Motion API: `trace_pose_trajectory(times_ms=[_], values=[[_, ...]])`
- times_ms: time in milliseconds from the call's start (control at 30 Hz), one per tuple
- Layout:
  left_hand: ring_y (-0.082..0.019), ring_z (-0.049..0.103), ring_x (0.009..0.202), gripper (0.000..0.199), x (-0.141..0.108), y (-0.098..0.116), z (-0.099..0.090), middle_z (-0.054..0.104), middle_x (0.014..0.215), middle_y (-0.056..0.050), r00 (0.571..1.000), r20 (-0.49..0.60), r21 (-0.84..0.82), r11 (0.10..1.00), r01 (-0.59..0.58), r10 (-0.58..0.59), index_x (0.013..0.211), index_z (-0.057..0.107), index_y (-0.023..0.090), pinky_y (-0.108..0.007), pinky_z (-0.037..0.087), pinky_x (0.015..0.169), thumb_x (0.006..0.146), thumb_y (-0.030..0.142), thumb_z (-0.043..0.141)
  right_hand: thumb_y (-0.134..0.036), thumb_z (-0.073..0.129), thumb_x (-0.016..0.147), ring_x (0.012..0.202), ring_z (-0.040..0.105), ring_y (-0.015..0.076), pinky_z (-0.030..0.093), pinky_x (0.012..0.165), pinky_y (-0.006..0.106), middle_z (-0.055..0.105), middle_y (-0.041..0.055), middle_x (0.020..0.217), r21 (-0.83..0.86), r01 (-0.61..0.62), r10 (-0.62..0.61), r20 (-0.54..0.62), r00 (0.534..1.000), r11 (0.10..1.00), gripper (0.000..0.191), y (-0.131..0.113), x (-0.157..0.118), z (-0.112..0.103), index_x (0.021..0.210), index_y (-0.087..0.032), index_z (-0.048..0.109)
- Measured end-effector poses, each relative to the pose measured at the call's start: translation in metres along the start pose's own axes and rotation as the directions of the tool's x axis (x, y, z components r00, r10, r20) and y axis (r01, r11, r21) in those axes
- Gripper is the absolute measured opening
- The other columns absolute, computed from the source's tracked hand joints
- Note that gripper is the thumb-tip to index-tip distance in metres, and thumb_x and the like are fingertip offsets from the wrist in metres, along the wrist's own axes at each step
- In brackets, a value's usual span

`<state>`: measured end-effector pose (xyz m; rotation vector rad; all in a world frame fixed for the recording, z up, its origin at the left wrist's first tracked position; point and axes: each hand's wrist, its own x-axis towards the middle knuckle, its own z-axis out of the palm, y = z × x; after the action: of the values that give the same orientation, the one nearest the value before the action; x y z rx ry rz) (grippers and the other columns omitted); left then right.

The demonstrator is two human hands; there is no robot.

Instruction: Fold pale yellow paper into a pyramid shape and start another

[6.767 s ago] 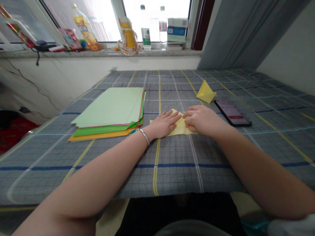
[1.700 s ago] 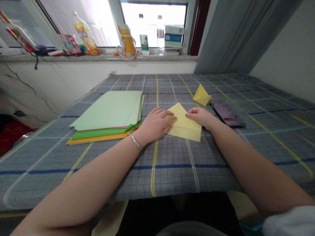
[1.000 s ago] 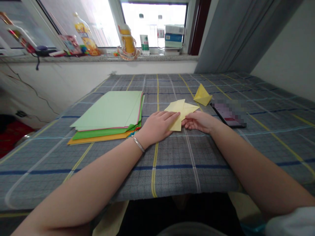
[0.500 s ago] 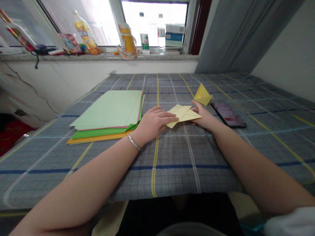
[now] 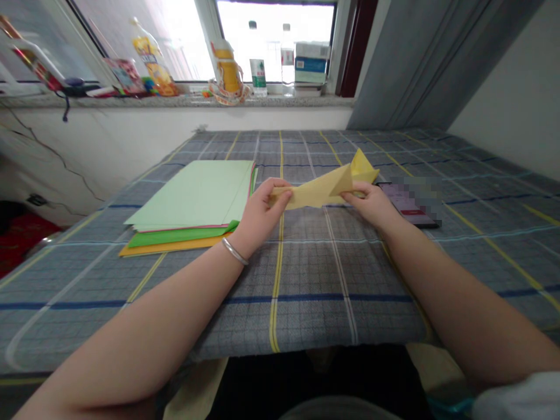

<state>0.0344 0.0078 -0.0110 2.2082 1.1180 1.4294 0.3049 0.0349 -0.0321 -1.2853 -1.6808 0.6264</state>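
A piece of folded yellow paper [image 5: 317, 189] is held up off the cloth between both hands. My left hand [image 5: 268, 204], with a silver bangle at its wrist, pinches the paper's left end between thumb and fingers. My right hand [image 5: 370, 201] grips its right end, thumb toward me. Just behind that right end stands a yellow folded paper shape [image 5: 363, 164] with a pointed top, partly hidden by the held paper. A phone [image 5: 409, 207] lies beside my right hand, its screen partly blurred out.
Left of my left hand lies a stack of coloured paper [image 5: 196, 192], pale green on top. A plaid tablecloth [image 5: 306, 268] covers the table. Bottles [image 5: 258, 76], a yellow flask [image 5: 226, 70] and boxes [image 5: 310, 64] line the windowsill behind.
The folded yellow paper has been lifted off the table and opened out wider. My left hand has gone from lying on it to pinching its left end; my right hand has shifted slightly right.
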Motion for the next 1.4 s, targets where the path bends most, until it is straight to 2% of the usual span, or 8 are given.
trace_pose_trajectory(times_ms=[167,367,633,800,967,1200,1300,1400], values=[[-0.016,0.063,0.083,0.022,0.005,-0.018,0.001,0.067,0.093,-0.003,0.983,-0.013,0.048,0.982,0.184,-0.184,0.100,0.056,0.019,-0.027,0.052,0.070,0.093,0.039,0.049,-0.053,0.068,0.077,0.087,0.069,0.0223,0.055,0.077,0.034,0.075,0.0069,0.097,0.196,-0.189,0.190,0.010,0.982,0.962,0.039,-0.004,-0.005,0.000,0.097,-0.020,0.071],[-0.015,0.060,0.065,0.027,0.005,-0.026,0.001,0.066,0.079,-0.001,0.953,0.044,0.111,0.950,0.293,-0.300,0.111,0.058,0.019,-0.026,0.048,0.056,0.088,0.032,0.053,-0.039,0.070,0.078,0.075,0.069,0.0203,0.055,0.063,0.030,0.075,0.0054,0.092,0.316,-0.364,0.350,0.103,0.931,0.876,0.020,-0.011,-0.007,0.000,0.088,-0.022,0.069],[-0.017,0.059,0.064,0.026,0.005,-0.015,-0.004,0.068,0.076,-0.001,0.913,0.141,0.291,0.898,0.330,-0.382,0.099,0.074,0.020,-0.029,0.048,0.063,0.084,0.028,0.054,-0.043,0.069,0.074,0.069,0.065,0.0192,0.046,0.054,0.026,0.073,0.0064,0.082,-0.086,-0.340,0.350,0.161,0.923,0.936,0.027,-0.006,-0.006,-0.007,0.090,-0.020,0.069],[-0.018,0.060,0.065,0.030,0.005,-0.016,-0.006,0.071,0.075,-0.001,0.918,0.183,0.431,0.868,0.246,-0.351,0.102,0.075,0.025,-0.030,0.046,0.062,0.083,0.033,0.053,-0.043,0.063,0.077,0.056,0.058,0.0156,0.037,0.046,0.025,0.069,0.0029,0.068,-0.217,-0.347,0.390,0.203,0.898,0.912,0.024,-0.009,-0.007,-0.010,0.082,-0.021,0.069],[-0.021,0.062,0.072,0.030,0.003,-0.015,-0.003,0.072,0.075,-0.002,0.917,0.292,0.568,0.820,0.062,-0.272,0.102,0.075,0.027,-0.033,0.048,0.073,0.085,0.032,0.051,-0.038,0.062,0.074,0.056,0.056,0.0152,0.036,0.048,0.026,0.066,0.0023,0.063,-0.500,-0.232,0.368,0.193,0.909,0.834,0.018,-0.022,-0.008,-0.009,0.071,-0.021,0.068],[-0.024,0.063,0.085,0.029,0.000,-0.014,0.001,0.073,0.085,-0.004,0.874,0.392,0.630,0.777,-0.027,-0.287,0.107,0.073,0.027,-0.040,0.047,0.082,0.084,0.032,0.055,-0.032,0.062,0.074,0.072,0.062,0.0206,0.042,0.059,0.030,0.071,0.0057,0.082,-0.610,-0.106,0.288,0.208,0.935,0.785,0.013,-0.022,-0.010,-0.006,0.079,-0.023,0.070],[-0.027,0.062,0.090,0.030,-0.002,-0.015,0.003,0.069,0.092,-0.008,0.887,0.385,0.655,0.752,-0.068,-0.255,0.109,0.072,0.027,-0.045,0.048,0.085,0.084,0.032,0.056,-0.030,0.063,0.076,0.080,0.063,0.0226,0.047,0.069,0.034,0.071,0.0078,0.091,-0.599,0.051,0.137,0.264,0.955,0.799,0.020,-0.016,-0.010,-0.004,0.091,-0.020,0.071],[-0.026,0.061,0.097,0.032,-0.007,-0.018,0.006,0.063,0.107,-0.011,0.907,0.404,0.619,0.765,-0.177,-0.117,0.113,0.071,0.026,-0.047,0.048,0.089,0.086,0.025,0.053,-0.027,0.063,0.078,0.100,0.060,0.0261,0.046,0.090,0.040,0.069,0.0098,0.106,-0.564,0.256,-0.075,0.324,0.943,0.785,0.024,-0.013,-0.010,0.002,0.099,-0.020,0.072]])
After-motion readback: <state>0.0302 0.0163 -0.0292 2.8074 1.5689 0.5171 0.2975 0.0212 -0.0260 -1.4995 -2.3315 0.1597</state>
